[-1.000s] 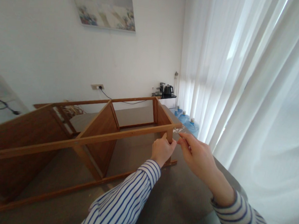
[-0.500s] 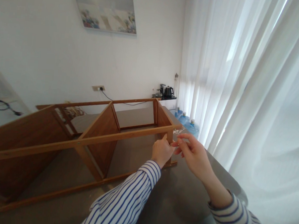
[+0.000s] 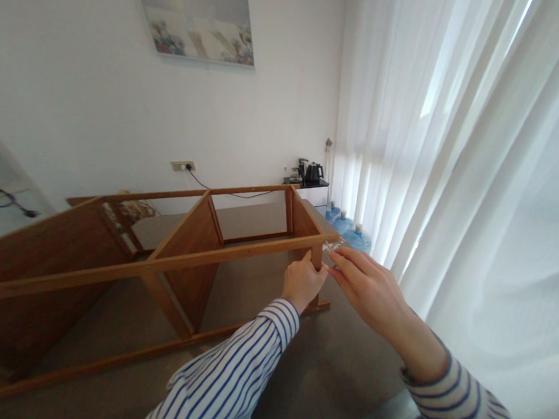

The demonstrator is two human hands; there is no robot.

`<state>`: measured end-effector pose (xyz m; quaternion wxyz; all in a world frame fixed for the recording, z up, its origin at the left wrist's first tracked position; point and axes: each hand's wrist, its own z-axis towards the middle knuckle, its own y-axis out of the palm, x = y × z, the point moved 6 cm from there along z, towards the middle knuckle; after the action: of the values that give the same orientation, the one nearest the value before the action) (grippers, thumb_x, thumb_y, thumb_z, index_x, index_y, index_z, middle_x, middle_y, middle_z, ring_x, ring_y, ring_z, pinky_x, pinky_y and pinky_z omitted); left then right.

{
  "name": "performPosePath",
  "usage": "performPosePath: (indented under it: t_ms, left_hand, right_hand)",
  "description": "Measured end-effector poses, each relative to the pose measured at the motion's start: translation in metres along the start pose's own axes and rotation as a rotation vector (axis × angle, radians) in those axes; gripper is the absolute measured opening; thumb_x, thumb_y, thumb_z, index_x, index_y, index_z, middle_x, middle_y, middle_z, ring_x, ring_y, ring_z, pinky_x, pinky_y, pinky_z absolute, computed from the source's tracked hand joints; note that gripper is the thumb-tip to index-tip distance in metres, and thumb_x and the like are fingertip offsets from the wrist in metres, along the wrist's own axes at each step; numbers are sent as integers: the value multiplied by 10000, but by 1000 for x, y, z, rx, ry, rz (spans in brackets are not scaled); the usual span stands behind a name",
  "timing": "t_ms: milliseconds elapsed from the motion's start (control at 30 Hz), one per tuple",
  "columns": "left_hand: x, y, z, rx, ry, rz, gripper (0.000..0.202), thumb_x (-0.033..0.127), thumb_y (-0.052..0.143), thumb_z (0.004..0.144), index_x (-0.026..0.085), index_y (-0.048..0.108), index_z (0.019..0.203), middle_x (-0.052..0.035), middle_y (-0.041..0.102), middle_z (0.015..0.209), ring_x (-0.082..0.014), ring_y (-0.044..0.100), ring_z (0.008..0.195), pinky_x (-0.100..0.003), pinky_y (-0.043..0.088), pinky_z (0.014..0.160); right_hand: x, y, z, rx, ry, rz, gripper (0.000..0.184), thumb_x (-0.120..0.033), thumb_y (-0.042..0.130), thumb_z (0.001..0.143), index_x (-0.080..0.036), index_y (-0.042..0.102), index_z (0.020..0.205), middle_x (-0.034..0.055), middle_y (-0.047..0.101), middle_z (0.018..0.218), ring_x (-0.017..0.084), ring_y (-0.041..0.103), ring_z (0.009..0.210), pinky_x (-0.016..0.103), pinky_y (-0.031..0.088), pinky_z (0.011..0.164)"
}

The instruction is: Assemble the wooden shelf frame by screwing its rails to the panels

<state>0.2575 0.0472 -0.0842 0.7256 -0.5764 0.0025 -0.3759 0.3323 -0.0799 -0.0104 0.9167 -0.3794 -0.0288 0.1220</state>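
A wooden shelf frame (image 3: 238, 252) lies on its side across the grey table (image 3: 345, 367). At its right end my left hand (image 3: 304, 279) is closed around the short end piece, with the thumb pointing up along it. My right hand (image 3: 369, 291) is just to the right, fingertips pinched together close to the frame's corner. A thin, pale, metal-looking tool (image 3: 327, 246) shows between those fingertips and the corner; its kind is too small to make out. The two hands nearly meet at the fingertips.
Blue water bottles (image 3: 356, 238) stand on the floor beyond the table, beside a white curtain (image 3: 490, 205). A black kettle (image 3: 313, 172) sits on a low cabinet at the back. A cord (image 3: 198, 178) runs from the wall socket (image 3: 182, 166) behind the frame.
My right hand has turned, its fingers now closer together and the wrist lower and further right. The left hand keeps its hold, and the frame stays in place.
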Motion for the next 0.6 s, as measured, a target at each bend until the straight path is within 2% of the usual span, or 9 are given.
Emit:
performPosePath:
  t_ms: [100, 267, 467, 600]
  left_hand:
    - [-1, 2, 1, -13, -4, -4, 311, 394, 428, 873, 234, 623, 1054, -72, 716, 929, -225, 660, 909, -286, 452, 756]
    - [-2, 4, 1, -13, -5, 3, 322, 403, 423, 878, 233, 619, 1067, -74, 715, 937, -227, 661, 901, -285, 447, 754]
    - [-2, 3, 1, 11, 3, 16, 326, 410, 401, 886, 229, 616, 1049, -79, 715, 892, -234, 669, 852, -289, 441, 704]
    - [-1, 1, 1, 12, -11, 17, 334, 433, 401, 886, 227, 620, 1031, -75, 716, 868, -236, 669, 843, -290, 435, 696]
  right_hand:
    - [-1, 0, 2, 23, -39, -45, 298, -283, 461, 926, -185, 610, 1165, 112, 647, 1127, 234, 600, 1041, 384, 501, 894]
    - [-1, 0, 3, 60, 6, -14, 292, -297, 448, 932, -190, 642, 1121, 109, 656, 1118, 228, 618, 1007, 373, 509, 881]
    - [1, 0, 6, 89, 155, 185, 280, -288, 439, 931, -174, 658, 1062, 98, 664, 1095, 216, 621, 990, 351, 500, 871]
    - [10, 6, 5, 107, 343, 449, 260, -336, 453, 920, -206, 677, 944, 47, 698, 869, 177, 641, 783, 312, 513, 722]
